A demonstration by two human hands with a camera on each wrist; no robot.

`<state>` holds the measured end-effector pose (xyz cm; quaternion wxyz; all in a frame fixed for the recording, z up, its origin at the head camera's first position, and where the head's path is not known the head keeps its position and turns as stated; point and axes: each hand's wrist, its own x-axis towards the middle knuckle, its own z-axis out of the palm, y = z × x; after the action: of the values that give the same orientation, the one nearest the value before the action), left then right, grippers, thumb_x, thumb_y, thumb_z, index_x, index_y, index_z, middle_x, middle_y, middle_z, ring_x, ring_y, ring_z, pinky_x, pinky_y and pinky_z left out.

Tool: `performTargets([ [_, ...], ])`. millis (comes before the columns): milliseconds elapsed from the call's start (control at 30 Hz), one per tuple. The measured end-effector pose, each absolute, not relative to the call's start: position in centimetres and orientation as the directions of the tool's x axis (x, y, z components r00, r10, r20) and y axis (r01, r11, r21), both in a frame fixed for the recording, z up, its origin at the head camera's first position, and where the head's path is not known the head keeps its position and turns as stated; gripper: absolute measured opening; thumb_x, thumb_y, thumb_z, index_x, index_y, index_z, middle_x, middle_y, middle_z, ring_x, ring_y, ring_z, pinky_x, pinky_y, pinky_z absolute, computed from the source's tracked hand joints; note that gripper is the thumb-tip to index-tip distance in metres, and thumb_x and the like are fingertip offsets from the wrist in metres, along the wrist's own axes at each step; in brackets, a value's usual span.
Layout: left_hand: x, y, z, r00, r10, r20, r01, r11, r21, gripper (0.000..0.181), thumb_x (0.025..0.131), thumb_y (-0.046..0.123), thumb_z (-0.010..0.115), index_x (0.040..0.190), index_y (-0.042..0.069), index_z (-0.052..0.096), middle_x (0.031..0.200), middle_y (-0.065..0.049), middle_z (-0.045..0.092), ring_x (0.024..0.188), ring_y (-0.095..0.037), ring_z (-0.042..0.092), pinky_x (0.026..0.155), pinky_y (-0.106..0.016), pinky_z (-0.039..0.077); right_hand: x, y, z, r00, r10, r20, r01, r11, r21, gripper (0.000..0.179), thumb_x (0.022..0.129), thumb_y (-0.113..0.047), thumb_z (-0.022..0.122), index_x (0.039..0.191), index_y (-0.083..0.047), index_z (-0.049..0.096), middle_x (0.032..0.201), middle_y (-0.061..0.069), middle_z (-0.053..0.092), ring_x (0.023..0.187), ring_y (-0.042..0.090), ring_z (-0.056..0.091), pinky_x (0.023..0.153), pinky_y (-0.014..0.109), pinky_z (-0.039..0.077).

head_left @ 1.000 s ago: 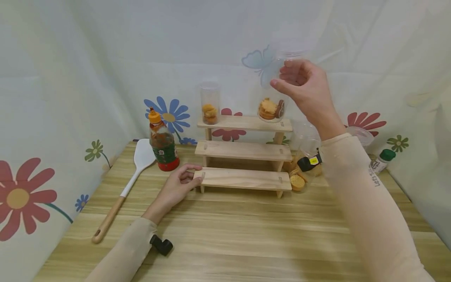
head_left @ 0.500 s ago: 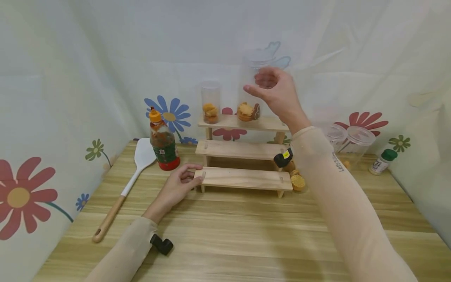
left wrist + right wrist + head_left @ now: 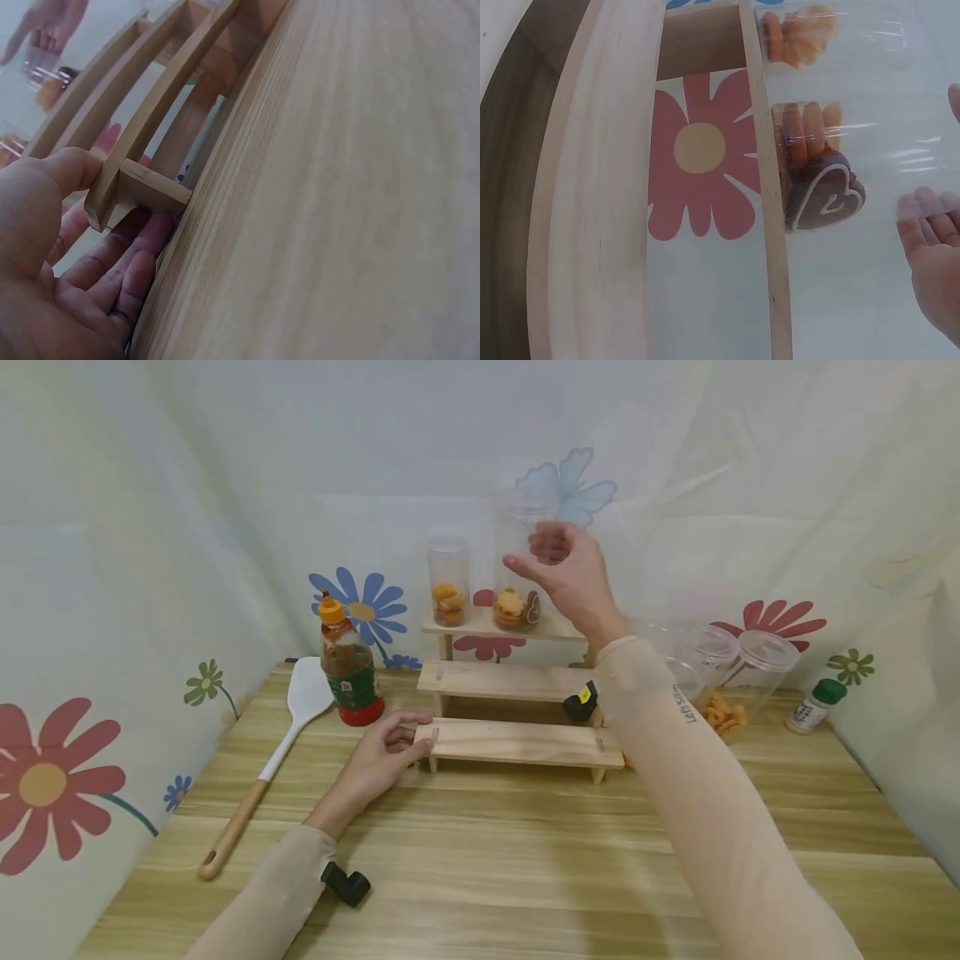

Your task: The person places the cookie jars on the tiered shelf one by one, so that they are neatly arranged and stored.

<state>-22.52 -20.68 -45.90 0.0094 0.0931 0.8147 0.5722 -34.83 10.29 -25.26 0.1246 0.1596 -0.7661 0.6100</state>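
Note:
My left hand (image 3: pixel 375 760) grips the left end of the lowest step of a three-step wooden display rack (image 3: pixel 517 739). In the left wrist view the thumb lies on the board and the fingers (image 3: pixel 112 277) reach beneath it. My right hand (image 3: pixel 573 572) holds a tall clear jar (image 3: pixel 514 564) by its upper part, thumb and fingers curved round it. The jar stands upright on the top step, with cookies in its bottom, among them a dark heart-shaped one (image 3: pixel 831 196). To its left on the same step stands a shorter clear jar (image 3: pixel 448 568) of cookies.
A sauce bottle (image 3: pixel 351 668) and a white spatula (image 3: pixel 300 697) with a wooden handle lie left of the rack. Several clear jars (image 3: pixel 765 668) stand at the right, partly behind my right sleeve. Beyond them leans a green-capped shaker (image 3: pixel 813 706). A flowered curtain hangs behind.
My right hand has carried the tall jar leftward and down onto the top step, closer to the shorter jar. My left hand has stayed on the lowest step.

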Motion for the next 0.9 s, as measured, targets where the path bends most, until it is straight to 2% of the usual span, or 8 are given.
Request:
performTargets([
  [367, -22.6, -20.7, -46.1, -0.982, 0.158, 0.104, 0.151, 0.329, 0.932, 0.038, 0.107, 0.024, 0.079, 0.143, 0.016, 0.070, 0.116, -0.015, 0.079, 0.100, -0.024, 0.072, 0.081, -0.027, 0.055, -34.6, 10.5, -25.4, -0.928, -0.103, 0.359, -0.373, 0.277, -0.885, 0.079, 0.092, -0.039, 0.095, 0.154, -0.007, 0.057, 0.147, 0.010, 0.065, 0.133, 0.022, 0.062, 0.117, 0.032, 0.049],
  [667, -22.8, -20.7, -45.9, -0.981, 0.163, 0.106, 0.154, 0.320, 0.935, 0.038, 0.107, 0.022, 0.079, 0.144, 0.015, 0.070, 0.117, -0.017, 0.079, 0.100, -0.023, 0.072, 0.081, -0.026, 0.055, -34.1, 10.3, -25.6, -0.962, -0.077, 0.264, -0.274, 0.336, -0.901, 0.085, 0.091, -0.043, 0.095, 0.158, -0.012, 0.054, 0.153, 0.005, 0.063, 0.141, 0.021, 0.059, 0.121, 0.032, 0.047],
  [900, -23.0, -20.6, -46.0, -0.981, 0.162, 0.108, 0.156, 0.328, 0.932, 0.038, 0.108, 0.024, 0.078, 0.144, 0.015, 0.070, 0.118, -0.016, 0.079, 0.102, -0.025, 0.072, 0.082, -0.027, 0.055, -33.7, 10.5, -25.8, -0.971, -0.070, 0.228, -0.236, 0.404, -0.884, 0.087, 0.095, -0.043, 0.092, 0.164, -0.013, 0.049, 0.159, 0.004, 0.060, 0.145, 0.021, 0.057, 0.122, 0.034, 0.047],
])
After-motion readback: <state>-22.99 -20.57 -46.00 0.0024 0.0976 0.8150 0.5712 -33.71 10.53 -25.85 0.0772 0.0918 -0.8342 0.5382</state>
